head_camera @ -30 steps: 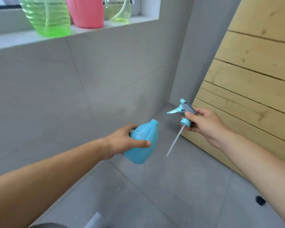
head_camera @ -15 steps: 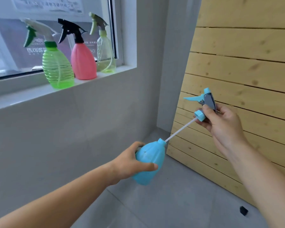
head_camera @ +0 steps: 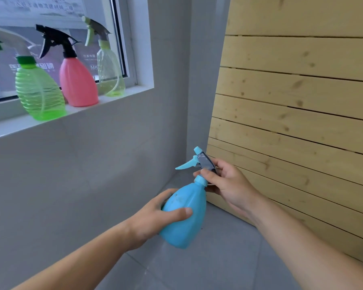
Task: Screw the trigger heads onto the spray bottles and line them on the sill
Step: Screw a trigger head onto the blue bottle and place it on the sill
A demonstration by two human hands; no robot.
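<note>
Grey tiled walls and a far-left sill (head_camera: 76, 114) frame my view, where my left hand (head_camera: 155, 218) wraps the blue bottle (head_camera: 184, 222) low at centre while my right hand (head_camera: 228, 185) pinches the trigger head (head_camera: 199, 162) seated on its neck.

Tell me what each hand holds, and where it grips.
Left hand wraps the blue bottle around its body. Right hand pinches the trigger head at its collar.

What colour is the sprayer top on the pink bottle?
Black trigger head on the pink bottle, seen in the head view.
</note>
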